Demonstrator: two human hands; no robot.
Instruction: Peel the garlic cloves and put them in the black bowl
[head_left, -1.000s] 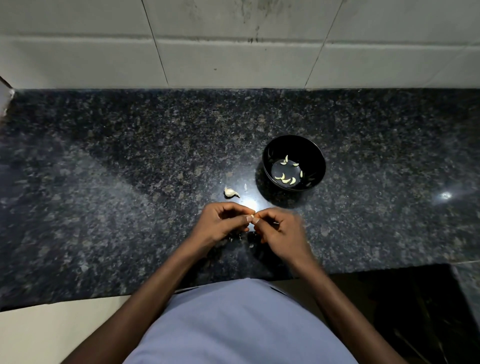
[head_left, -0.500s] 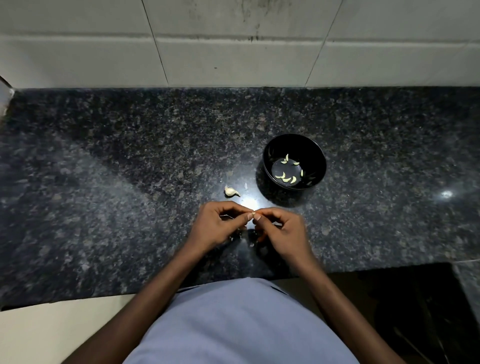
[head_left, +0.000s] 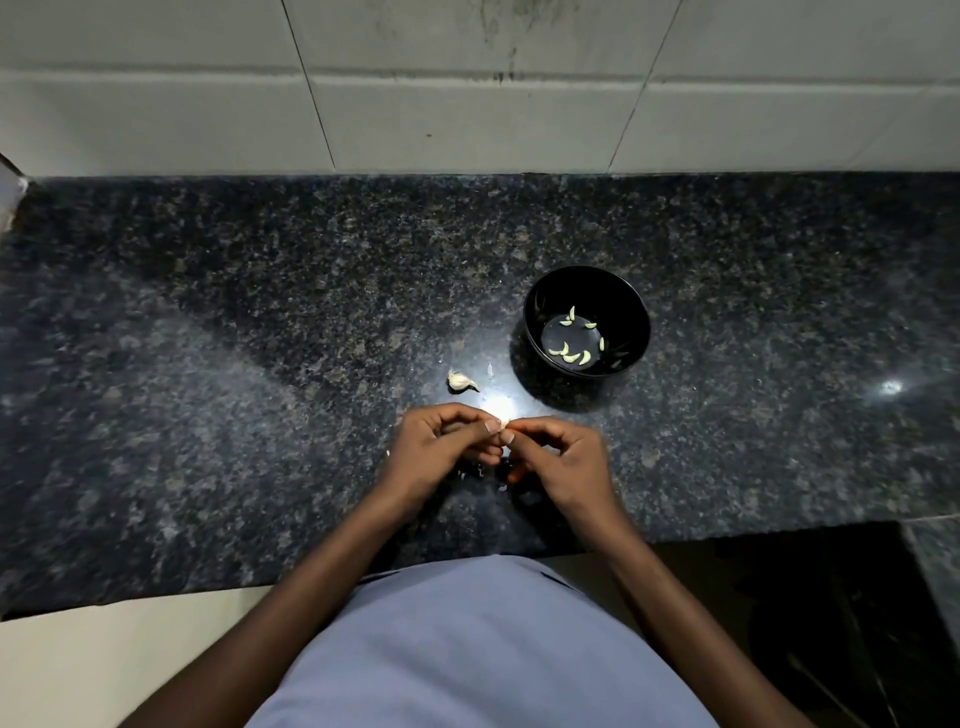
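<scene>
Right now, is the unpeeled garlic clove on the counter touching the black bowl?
Apart. The head view shows the unpeeled garlic clove left of the black bowl, with bare counter between them.

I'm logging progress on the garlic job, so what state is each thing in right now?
black bowl: upright on the counter, holding several peeled cloves.
peeled cloves: loose on the bowl's bottom.
unpeeled clove: lying on the counter left of the bowl, skin on, untouched.
clove being peeled: pinched between both hands' fingertips, mostly hidden.
left hand: fingers curled, pinching it.
right hand: fingers curled, pinching it.
</scene>
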